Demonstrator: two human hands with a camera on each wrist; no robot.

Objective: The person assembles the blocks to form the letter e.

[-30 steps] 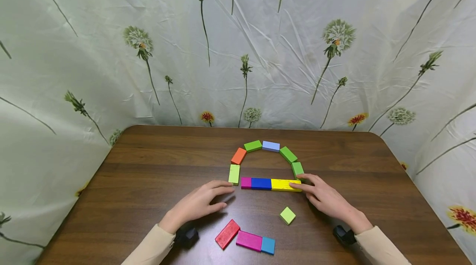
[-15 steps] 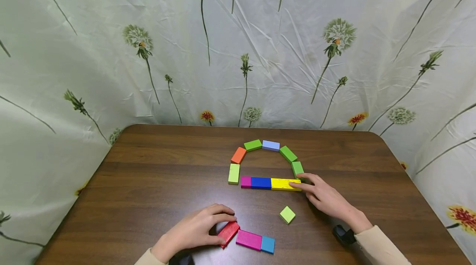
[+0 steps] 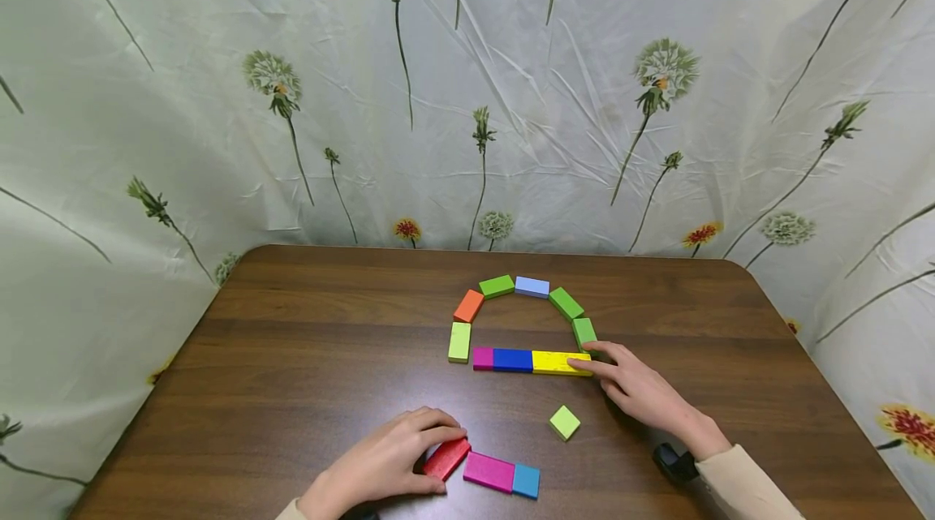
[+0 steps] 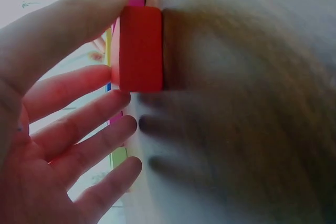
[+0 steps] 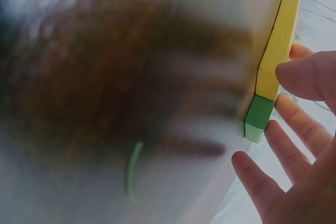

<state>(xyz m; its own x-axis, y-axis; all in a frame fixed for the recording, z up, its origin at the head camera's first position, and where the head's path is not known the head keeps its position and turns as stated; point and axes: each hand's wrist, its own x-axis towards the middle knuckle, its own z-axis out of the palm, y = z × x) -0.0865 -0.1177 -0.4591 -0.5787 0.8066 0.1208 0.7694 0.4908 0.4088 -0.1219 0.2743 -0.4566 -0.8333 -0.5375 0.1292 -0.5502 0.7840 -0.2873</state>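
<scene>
My left hand (image 3: pixel 398 455) pinches a red block (image 3: pixel 447 459) between thumb and index finger near the front of the table. In the left wrist view the red block (image 4: pixel 140 49) shows between the thumb tip and index finger, the other fingers spread below. My right hand (image 3: pixel 643 390) rests its straight index finger on the yellow block (image 3: pixel 551 362) at the right end of a row. That row also has a blue block (image 3: pixel 513 360) and a magenta block (image 3: pixel 484 358). Its other fingers lie beside a green block (image 5: pixel 257 116) in the right wrist view.
Behind the row stands an arc of blocks: lime (image 3: pixel 459 342), orange (image 3: pixel 469 306), green (image 3: pixel 497 285), light blue (image 3: pixel 532 286) and green (image 3: pixel 566 303). A lime square block (image 3: pixel 565 423), a magenta block (image 3: pixel 489 472) and a blue square block (image 3: pixel 526 481) lie nearer me.
My left hand has come from beside the arc's left lime block down to the red block and pinches it. The red block has turned slightly. The right hand stays where it was.
</scene>
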